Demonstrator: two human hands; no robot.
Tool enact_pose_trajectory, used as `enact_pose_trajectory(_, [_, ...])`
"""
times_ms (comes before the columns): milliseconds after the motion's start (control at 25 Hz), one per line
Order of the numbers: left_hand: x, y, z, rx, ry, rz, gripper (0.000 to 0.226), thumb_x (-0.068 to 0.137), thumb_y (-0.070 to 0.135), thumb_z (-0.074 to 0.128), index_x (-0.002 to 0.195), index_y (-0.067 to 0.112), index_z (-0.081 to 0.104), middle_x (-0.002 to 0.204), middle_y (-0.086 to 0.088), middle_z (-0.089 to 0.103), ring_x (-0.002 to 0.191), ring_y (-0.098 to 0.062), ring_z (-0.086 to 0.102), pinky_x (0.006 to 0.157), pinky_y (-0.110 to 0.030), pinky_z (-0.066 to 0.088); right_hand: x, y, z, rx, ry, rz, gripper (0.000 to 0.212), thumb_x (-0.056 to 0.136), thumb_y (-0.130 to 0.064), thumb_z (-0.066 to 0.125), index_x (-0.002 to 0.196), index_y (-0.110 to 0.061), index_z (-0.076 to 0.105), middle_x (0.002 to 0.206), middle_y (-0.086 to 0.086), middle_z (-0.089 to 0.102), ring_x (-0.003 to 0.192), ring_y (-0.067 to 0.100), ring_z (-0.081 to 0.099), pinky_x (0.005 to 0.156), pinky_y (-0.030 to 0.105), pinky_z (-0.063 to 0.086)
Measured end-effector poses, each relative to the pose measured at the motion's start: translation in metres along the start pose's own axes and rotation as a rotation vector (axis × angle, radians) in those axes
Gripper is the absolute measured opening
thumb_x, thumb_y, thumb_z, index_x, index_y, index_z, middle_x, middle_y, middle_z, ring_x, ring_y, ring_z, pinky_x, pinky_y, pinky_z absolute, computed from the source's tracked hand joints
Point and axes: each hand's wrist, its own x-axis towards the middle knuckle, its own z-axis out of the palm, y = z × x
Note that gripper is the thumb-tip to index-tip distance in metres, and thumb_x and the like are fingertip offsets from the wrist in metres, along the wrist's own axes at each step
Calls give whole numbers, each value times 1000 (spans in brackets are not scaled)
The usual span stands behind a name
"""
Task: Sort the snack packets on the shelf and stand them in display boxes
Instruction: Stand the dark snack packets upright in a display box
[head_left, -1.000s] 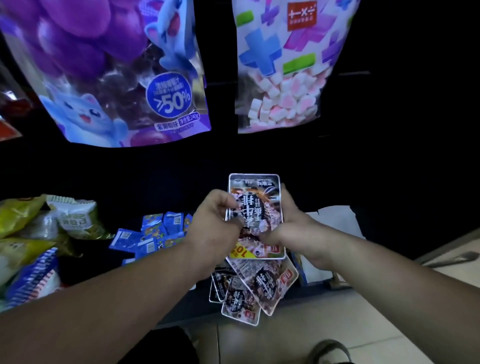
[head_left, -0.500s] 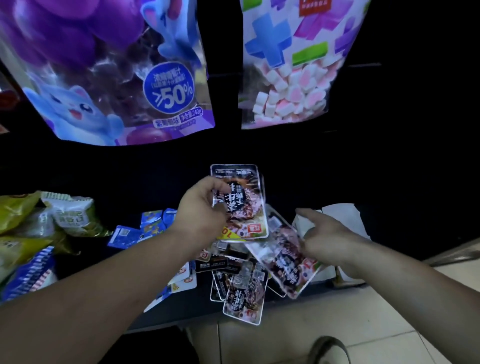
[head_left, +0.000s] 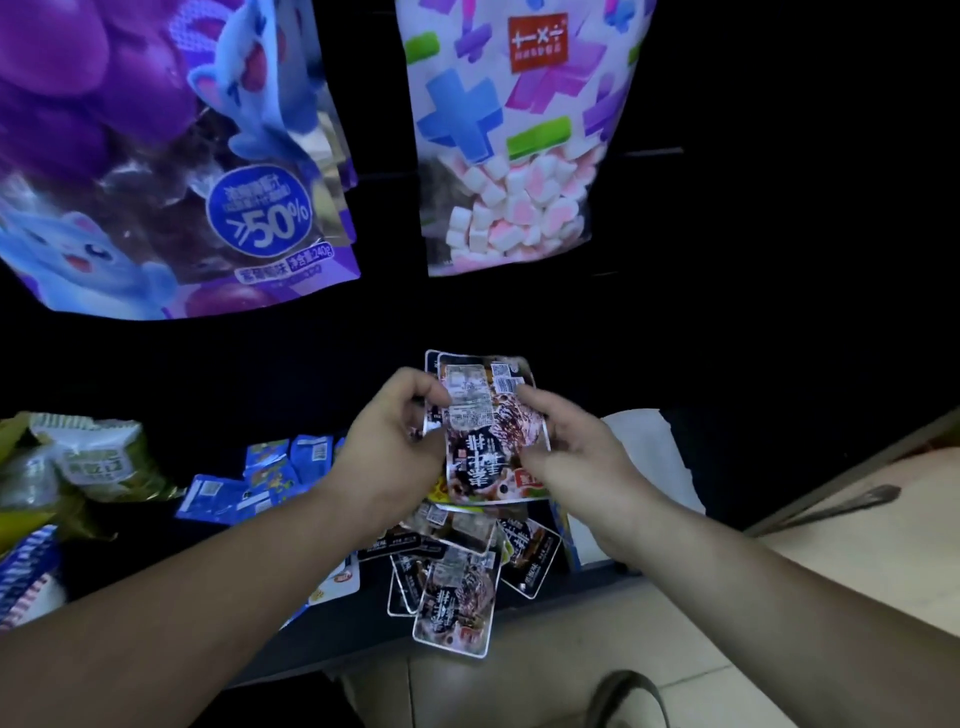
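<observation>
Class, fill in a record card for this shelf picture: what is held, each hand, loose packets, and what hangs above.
Held: stack of dark packets, between both hands
Left hand: grips the stack's left side
Right hand: pinches its right side
Loose below: scattered dark packets, overlapping; blue packets further left
Hanging above: purple bag, bag of pink and white cubes

purple bag (head_left: 130, 156), blue packets (head_left: 260, 478)
</observation>
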Motion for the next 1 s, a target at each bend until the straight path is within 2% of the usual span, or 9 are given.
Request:
enact_pose_trajectory(40, [-1, 4, 2, -16, -16, 21, 25, 100, 3, 56, 110, 26, 53, 78, -3, 44, 44, -9, 27, 45, -24, 35, 2, 1, 1, 9, 18, -14, 56, 102, -19, 62, 148, -47, 47, 154, -13, 43, 124, 2, 58, 85, 11, 38])
enact_pose_trajectory(160, [-4, 11, 5, -60, -25, 35, 33, 101, 8, 56, 117, 37, 58, 88, -12, 53, 41, -18, 31, 42, -31, 35, 8, 7, 5, 45, 56, -9, 52, 94, -47, 69, 141, -57, 48, 149, -15, 43, 119, 4, 57, 95, 23, 49])
enact_pose_trajectory(240, [-4, 11, 9, -82, -47, 4, 39, 103, 12, 52, 121, 46, 60, 94, -22, 59, 44, -37, 36, 40, -38, 38, 10, 9, 7, 142, 7, 37, 55, 91, -50, 71, 136, -66, 44, 154, -16, 39, 127, 10, 53, 103, 39, 52])
enact_pose_trajectory(360, [-6, 16, 12, -131, -41, -26, 33, 107, 23, 44, 122, 51, 56, 91, -13, 59, 50, -30, 38, 45, -34, 41, 11, 7, 9, 258, -8, 53, 60, 94, -44, 71, 138, -69, 39, 156, -20, 38, 125, 8, 52, 105, 44, 47])
enact_pose_trajectory(480, [-13, 29, 23, -156, -31, -12, 30, 107, 39, 36, 135, 46, 46, 118, -3, 62, 103, -38, 63, 77, -38, 55, 11, 5, 18, 356, 11, 65, 65, 98, -39, 67, 141, -71, 31, 154, -24, 36, 126, 3, 48, 107, 37, 39])
enact_pose_trajectory(560, [-18, 33, 33, -154, -51, 36, 42, 106, 40, 37, 148, 45, 33, 153, 1, 42, 138, -15, 44, 104, -21, 42, 10, 4, 24, 357, 7, 69, 66, 101, -40, 62, 140, -76, 24, 160, -23, 28, 142, 8, 39, 116, 42, 33])
enact_pose_trajectory(640, [-17, 35, 36, -181, -89, 55, 49, 107, 31, 42, 150, 49, 27, 155, 22, 27, 139, 9, 27, 108, -11, 27, 9, 2, 22, 356, 18, 60, 62, 105, -37, 54, 141, -75, 22, 163, -21, 24, 145, 8, 33, 119, 44, 28])
enact_pose_trajectory(840, [-9, 27, 17, -185, -168, 20, 58, 101, 16, 59, 140, 55, 42, 146, 39, 35, 134, 18, 24, 111, -19, 29, 6, -6, -9, 307, -52, -48, 62, 98, -29, 69, 135, -70, 42, 158, -19, 33, 134, 10, 47, 111, 37, 38])
enact_pose_trajectory(1000, [-15, 23, 14, -47, -234, 102, 64, 98, 26, 65, 145, 58, 34, 151, 41, 29, 134, 27, 17, 116, -22, 22, 16, 1, -14, 345, -30, -72, 66, 87, -16, 80, 127, -63, 57, 158, -8, 41, 143, 24, 44, 115, 52, 41])
